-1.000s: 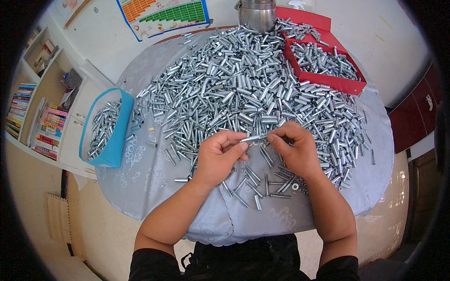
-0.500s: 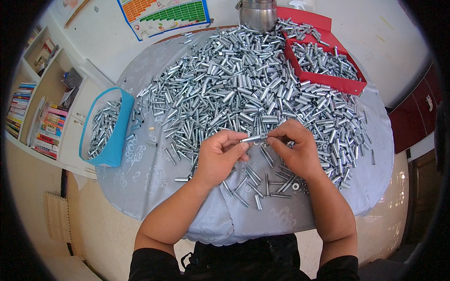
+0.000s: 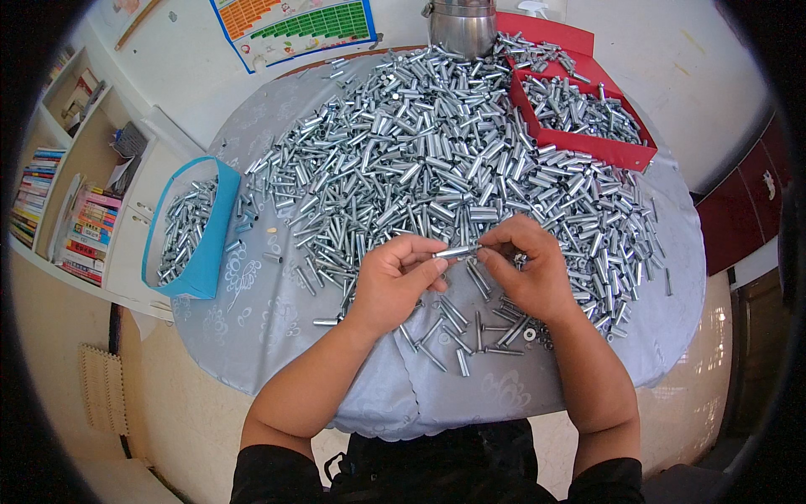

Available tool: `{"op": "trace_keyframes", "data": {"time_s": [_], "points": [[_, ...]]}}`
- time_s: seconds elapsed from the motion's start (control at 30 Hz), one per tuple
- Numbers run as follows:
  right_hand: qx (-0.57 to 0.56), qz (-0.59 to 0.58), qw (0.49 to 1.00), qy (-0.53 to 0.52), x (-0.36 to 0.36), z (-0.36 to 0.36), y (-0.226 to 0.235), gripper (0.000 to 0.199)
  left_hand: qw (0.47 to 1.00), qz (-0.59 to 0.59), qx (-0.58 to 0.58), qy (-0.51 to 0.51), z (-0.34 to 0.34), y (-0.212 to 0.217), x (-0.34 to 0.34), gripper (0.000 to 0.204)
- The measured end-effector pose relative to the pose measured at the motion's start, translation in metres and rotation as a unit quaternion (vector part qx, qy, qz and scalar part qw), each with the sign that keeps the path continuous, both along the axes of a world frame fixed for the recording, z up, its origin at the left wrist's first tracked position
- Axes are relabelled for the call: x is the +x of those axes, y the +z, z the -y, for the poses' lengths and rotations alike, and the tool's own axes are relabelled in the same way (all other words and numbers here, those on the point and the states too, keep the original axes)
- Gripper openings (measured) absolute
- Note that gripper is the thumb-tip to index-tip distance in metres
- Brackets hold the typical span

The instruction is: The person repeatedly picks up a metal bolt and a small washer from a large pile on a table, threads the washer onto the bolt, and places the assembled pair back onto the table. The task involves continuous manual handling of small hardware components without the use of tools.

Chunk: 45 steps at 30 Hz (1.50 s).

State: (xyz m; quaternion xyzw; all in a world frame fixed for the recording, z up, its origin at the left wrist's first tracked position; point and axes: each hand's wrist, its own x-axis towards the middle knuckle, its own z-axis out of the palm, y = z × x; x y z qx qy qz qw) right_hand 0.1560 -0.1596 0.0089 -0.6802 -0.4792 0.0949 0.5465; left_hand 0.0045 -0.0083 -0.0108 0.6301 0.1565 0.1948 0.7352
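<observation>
Between the thumb and fingers of my left hand (image 3: 398, 275) lies a shiny metal sleeve anchor bolt (image 3: 455, 252), nearly level. My right hand (image 3: 525, 265) pinches at its right end; the fingertips cover whatever small part sits there. Both hands are closed, just above the near side of a large heap of metal sleeves and bolts (image 3: 411, 168). Below them on the cloth are loose long bolts (image 3: 454, 312), a short sleeve (image 3: 463, 363) and a washer (image 3: 529, 334).
A grey patterned cloth (image 3: 277, 353) covers the round table. A blue box (image 3: 220, 235) of metal parts stands at the left, and a red box (image 3: 588, 151) of parts at the far right. Behind the heap stands a steel pot (image 3: 463, 29). A bookshelf (image 3: 71, 185) is farther left.
The bolt has tilted slightly, its left end now a little lower. Both hands have barely moved and keep their grip.
</observation>
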Motion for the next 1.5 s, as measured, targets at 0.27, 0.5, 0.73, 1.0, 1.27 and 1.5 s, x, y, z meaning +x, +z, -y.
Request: {"op": "trace_keyframes", "data": {"time_s": [0.27, 0.5, 0.73, 1.0, 1.27, 1.5], "points": [[0.003, -0.032, 0.999, 0.020, -0.002, -0.002, -0.002, 0.010, 1.000, -0.006, -0.013, -0.009, 0.000, -0.001, -0.001, 0.019], [-0.026, 0.060, 0.995, -0.080, 0.016, 0.002, -0.005, 0.010, 1.000, 0.017, -0.010, 0.002, 0.000, 0.000, 0.000, 0.020], [-0.098, 0.275, 0.955, -0.046, 0.014, -0.003, -0.011, 0.014, 1.000, 0.018, -0.011, 0.016, -0.001, -0.002, -0.001, 0.020], [-0.146, 0.296, 0.943, -0.045, 0.016, -0.004, -0.015, 0.012, 1.000, 0.002, -0.004, 0.017, 0.000, 0.001, 0.001, 0.020], [-0.029, -0.233, 0.970, -0.056, 0.007, -0.005, -0.005, 0.007, 1.000, 0.017, -0.003, 0.015, -0.001, -0.002, 0.001, 0.020], [-0.018, -0.276, 0.961, 0.029, 0.002, -0.002, -0.005, 0.016, 1.000, 0.012, -0.007, 0.018, -0.001, -0.003, 0.001, 0.019]]}}
